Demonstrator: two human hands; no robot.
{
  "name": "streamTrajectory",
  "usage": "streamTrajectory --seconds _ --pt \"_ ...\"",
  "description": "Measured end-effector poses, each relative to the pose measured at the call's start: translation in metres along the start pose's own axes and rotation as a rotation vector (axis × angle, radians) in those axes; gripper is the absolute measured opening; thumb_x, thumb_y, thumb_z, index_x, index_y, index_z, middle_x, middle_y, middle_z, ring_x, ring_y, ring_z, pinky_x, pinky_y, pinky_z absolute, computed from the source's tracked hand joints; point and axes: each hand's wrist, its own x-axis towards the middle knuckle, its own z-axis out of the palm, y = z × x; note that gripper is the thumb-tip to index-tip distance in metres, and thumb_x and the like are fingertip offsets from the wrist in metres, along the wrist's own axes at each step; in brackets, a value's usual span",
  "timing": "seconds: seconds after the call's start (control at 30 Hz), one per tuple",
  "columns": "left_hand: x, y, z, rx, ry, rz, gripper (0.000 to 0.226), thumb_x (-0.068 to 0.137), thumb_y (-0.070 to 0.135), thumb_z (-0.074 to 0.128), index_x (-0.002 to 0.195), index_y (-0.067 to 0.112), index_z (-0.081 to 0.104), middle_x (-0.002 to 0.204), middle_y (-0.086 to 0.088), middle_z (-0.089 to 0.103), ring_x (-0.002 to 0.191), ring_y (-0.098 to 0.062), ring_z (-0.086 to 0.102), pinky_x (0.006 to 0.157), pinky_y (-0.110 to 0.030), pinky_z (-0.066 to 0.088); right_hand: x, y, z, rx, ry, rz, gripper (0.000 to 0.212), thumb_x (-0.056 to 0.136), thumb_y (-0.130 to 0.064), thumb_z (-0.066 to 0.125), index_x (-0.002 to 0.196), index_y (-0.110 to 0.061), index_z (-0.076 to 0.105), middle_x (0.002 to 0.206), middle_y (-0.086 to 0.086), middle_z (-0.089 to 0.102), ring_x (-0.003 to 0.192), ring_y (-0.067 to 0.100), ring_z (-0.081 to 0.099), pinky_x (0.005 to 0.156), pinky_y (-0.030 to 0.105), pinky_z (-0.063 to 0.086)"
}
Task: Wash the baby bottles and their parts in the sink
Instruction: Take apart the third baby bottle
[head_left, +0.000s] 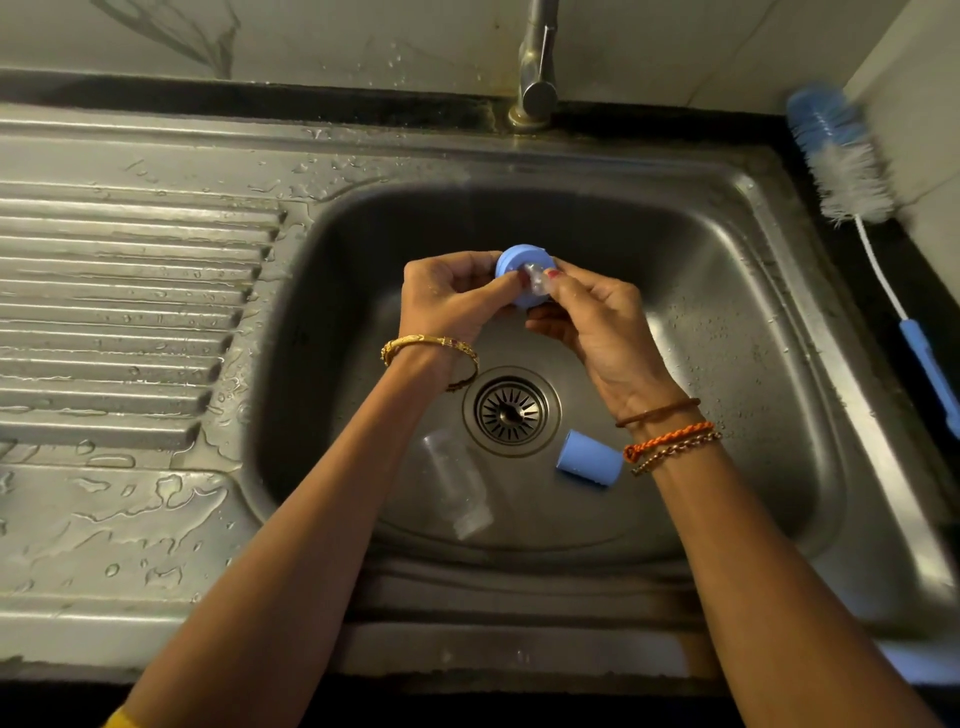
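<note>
over the sink (769, 291), both hands, left hand (451, 297) and right hand (597, 322), grip a blue collar (514, 260).

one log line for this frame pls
both hands on blue ring and teat | bottle, blue cap in sink | tap off

Two bare forearms enter from the lower edge, uncovered to the wrists. The left hand (451, 299) wears one gold bangle (430, 353) with a small ornamental section on its upper side. The right hand (597, 332) wears three wrist bands: a thin brown cord (658, 413), an orange braided thread (670, 439) and a gold-toned chain bracelet (678, 452). Fingernails carry red polish. A patch of yellow fabric (120, 719) shows at the lower left corner.
</note>
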Motion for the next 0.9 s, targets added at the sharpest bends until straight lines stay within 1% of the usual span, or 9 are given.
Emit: streamTrajectory --seconds 0.07,0.17,0.27,0.47,0.6,0.7,0.77,0.83,0.9 --pt "-0.002 0.002 0.0 -0.012 -0.045 -0.001 0.025 0.077 0.002 0.071 0.1 0.01 0.067 0.075 0.001 0.067 0.066 -0.003 0.066 0.067 -0.019 0.057 -0.001 -0.001 -0.002 -0.029 0.01 -0.033 0.03 0.092 -0.012 0.054 0.121 -0.005 0.057 0.092 0.003 0.065 0.081 0.007 0.064 0.065 0.015 0.052" --pt "-0.005 0.005 0.003 0.01 -0.099 0.004 0.027 0.08 0.004 0.068 0.106 0.012 0.064 0.081 -0.005 0.068 0.078 -0.016 0.067 0.076 -0.03 0.058 -0.001 -0.002 -0.004 -0.06 0.046 -0.076 0.026 0.088 -0.013 0.059 0.114 -0.014 0.059 0.089 0.002 0.067 0.08 0.008 0.066 0.064 0.016 0.053" --pt "-0.008 0.006 0.007 -0.053 -0.115 -0.028 0.026 0.082 -0.002 0.061 0.103 0.012 0.066 0.08 -0.004 0.069 0.078 -0.015 0.067 0.076 -0.03 0.057 -0.001 -0.001 -0.007 -0.145 0.077 -0.136 0.022 0.087 -0.011 0.061 0.109 -0.015 0.061 0.082 0.0 0.066 0.07 0.005 0.064 0.06 0.015 0.052" --pt "-0.012 0.005 0.011 -0.04 -0.203 0.033 0.029 0.079 -0.003 0.066 0.099 0.018 0.066 0.079 0.003 0.069 0.075 -0.006 0.067 0.075 -0.021 0.056 0.0 0.004 -0.009 -0.294 0.21 -0.213 0.023 0.088 -0.006 0.058 0.11 0.001 0.063 0.08 0.007 0.063 0.06 0.004 0.061 0.052 0.014 0.05" --pt "-0.011 0.004 0.01 -0.008 -0.119 0.006 0.018 0.078 0.002 0.07 0.092 0.014 0.068 0.076 0.0 0.067 0.07 -0.006 0.066 0.072 -0.025 0.057 -0.001 0.007 -0.005 -0.336 0.191 -0.226 0.03 0.088 -0.007 0.059 0.116 0.004 0.06 0.085 0.007 0.064 0.059 0.001 0.062 0.054 0.013 0.051" --pt "-0.008 0.004 0.006 -0.005 -0.086 0.011 0.014 0.076 0.003 0.071 0.081 0.016 0.069 0.072 0.003 0.067 0.067 -0.006 0.066 0.068 -0.025 0.058 -0.001 0.004 -0.003 -0.263 0.096 -0.177 0.033 0.09 -0.007 0.056 0.122 0.003 0.056 0.091 0.007 0.064 0.069 0.006 0.064 0.059 0.013 0.052" --pt "-0.006 0.003 0.004 -0.008 -0.052 0.021 0.013 0.076 0.003 0.071 0.082 0.015 0.07 0.071 0.004 0.067 0.067 -0.006 0.066 0.066 -0.023 0.058 -0.002 0.001 -0.002 -0.15 0.034 -0.098 0.033 0.092 -0.01 0.053 0.124 -0.001 0.055 0.093 0.004 0.064 0.075 0.006 0.064 0.063 0.013 0.053" --pt "-0.003 0.001 0.001 0.038 0.01 0.043 0.014 0.075 0.003 0.07 0.083 0.015 0.07 0.074 0.0 0.067 0.073 -0.014 0.067 0.072 -0.031 0.059 -0.002 -0.001 -0.001 -0.008 -0.013 0.015 0.034 0.095 -0.012 0.047 0.127 -0.002 0.052 0.101 0.007 0.063 0.082 0.008 0.063 0.07 0.016 0.054" --pt "0.0 -0.001 -0.002 0.118 0.012 0.086 0.012 0.074 0.005 0.07 0.081 0.015 0.07 0.077 -0.009 0.067 0.08 -0.028 0.066 0.076 -0.044 0.057 -0.002 -0.001 0.001 0.07 -0.036 0.091 0.033 0.097 -0.016 0.043 0.124 -0.002 0.055 0.101 0.007 0.064 0.085 0.01 0.063 0.074 0.018 0.054"
